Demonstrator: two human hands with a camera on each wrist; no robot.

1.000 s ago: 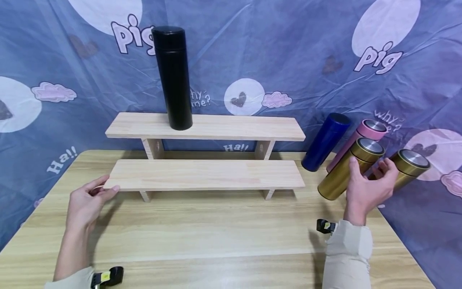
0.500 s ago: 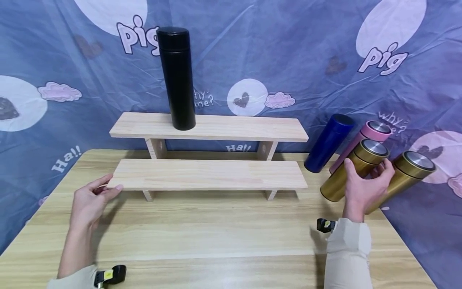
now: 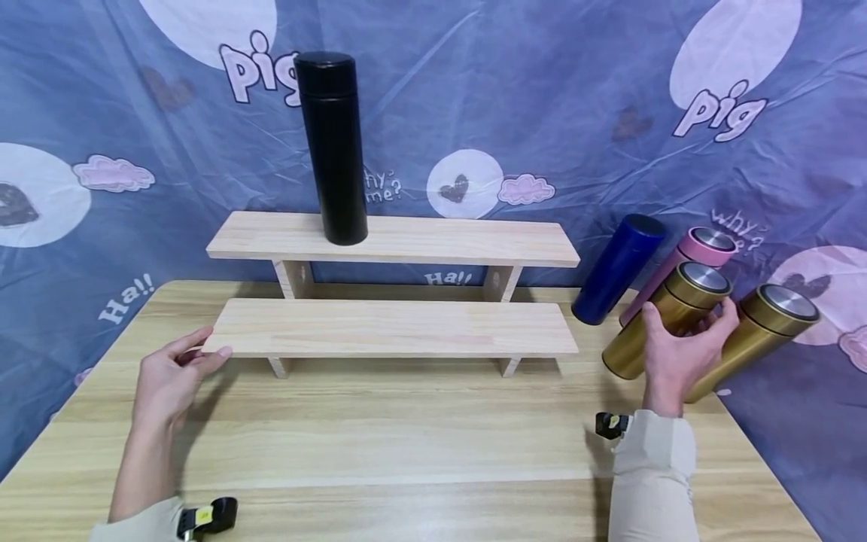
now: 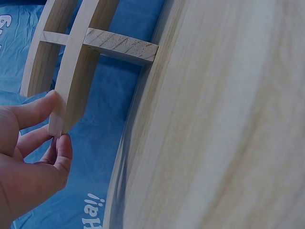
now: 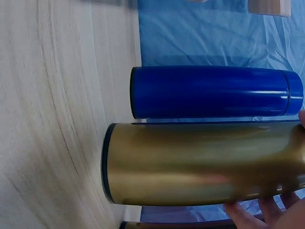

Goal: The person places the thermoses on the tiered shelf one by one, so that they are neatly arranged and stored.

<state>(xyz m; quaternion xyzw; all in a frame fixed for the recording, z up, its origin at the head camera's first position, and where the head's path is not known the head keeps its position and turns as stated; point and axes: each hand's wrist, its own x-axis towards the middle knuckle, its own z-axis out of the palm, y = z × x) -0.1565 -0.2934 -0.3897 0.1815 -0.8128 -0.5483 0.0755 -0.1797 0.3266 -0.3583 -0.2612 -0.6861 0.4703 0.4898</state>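
Lower left of the frame, the left hand (image 3: pixel 168 384) pinches a wooden shelf (image 3: pixel 393 328). At right, the right hand (image 3: pixel 682 361) grips a gold bottle (image 3: pixel 677 304).

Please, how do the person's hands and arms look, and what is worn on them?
The left hand and right hand wear no gloves. The left sleeve and right sleeve are pale beige. Near each sleeve's end is a small black device with a yellow label.

bare left hand (image 3: pixel 165 384), bare right hand (image 3: pixel 680 365), creased beige sleeves (image 3: pixel 653 482), black wrist cameras (image 3: pixel 224 514) – yellow labels (image 3: pixel 204 516)
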